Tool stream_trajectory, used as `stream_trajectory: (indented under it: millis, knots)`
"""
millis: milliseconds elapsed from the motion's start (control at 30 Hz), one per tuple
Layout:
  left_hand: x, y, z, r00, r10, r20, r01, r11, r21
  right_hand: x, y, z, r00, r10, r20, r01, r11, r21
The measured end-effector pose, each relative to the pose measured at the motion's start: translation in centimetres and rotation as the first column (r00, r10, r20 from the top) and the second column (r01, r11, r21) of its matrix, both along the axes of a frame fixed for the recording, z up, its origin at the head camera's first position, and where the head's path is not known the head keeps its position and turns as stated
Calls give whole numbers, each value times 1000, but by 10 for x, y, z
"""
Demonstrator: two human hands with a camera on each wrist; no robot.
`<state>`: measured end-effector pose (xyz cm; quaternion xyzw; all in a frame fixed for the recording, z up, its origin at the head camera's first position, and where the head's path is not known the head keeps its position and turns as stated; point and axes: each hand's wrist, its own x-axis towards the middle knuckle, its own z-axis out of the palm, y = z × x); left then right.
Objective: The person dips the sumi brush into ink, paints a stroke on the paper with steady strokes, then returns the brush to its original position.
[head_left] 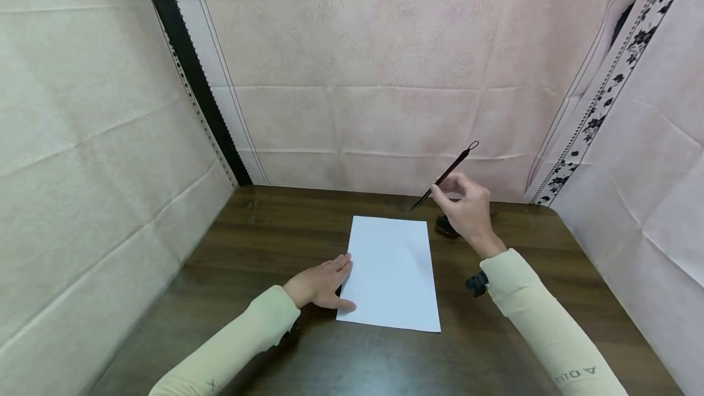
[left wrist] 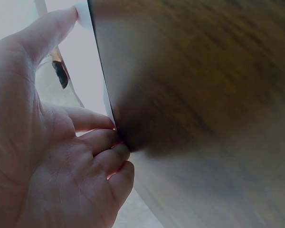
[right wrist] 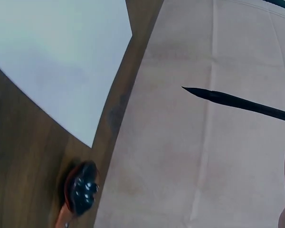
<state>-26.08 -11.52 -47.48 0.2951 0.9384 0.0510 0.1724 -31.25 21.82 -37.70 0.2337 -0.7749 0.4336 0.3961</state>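
Note:
A white sheet of paper (head_left: 392,274) lies on the brown wooden table. My left hand (head_left: 326,284) rests at its left edge, thumb and fingertips on the paper. In the left wrist view the fingers (left wrist: 104,142) reach along that edge. My right hand (head_left: 466,208) pinches a dark calligraphy brush (head_left: 452,167) by its handle, above the paper's far right corner. The brush has a hanging loop at its top end, and its pointed black tip (right wrist: 197,91) slants down to the left. Under the right hand is a small ink holder (right wrist: 81,187), glossy black inside, with an orange-brown handle.
Pale cloth (head_left: 385,78) hangs behind the table (head_left: 264,243) and along both sides. A faint dark smudge (right wrist: 117,114) marks the tabletop near its far edge. Bare wood surrounds the sheet.

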Motion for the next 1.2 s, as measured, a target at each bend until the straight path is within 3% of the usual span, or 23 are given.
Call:
stream_trajectory:
  millis: [467,733,1200]
  knots:
    - [-3,0,-2,1000,-5,-4,5,1000,4,2,-11,-20,998,12,68,-8,998,-60]
    - [-2,0,-1,1000,-6,-7,7,1000,11,-4,4,-40,995,-70,77,77,993,-91]
    - [-2,0,-2,1000,2,-4,-2,1000,7,-9,37,-59,974,-166,151,186,974,-126]
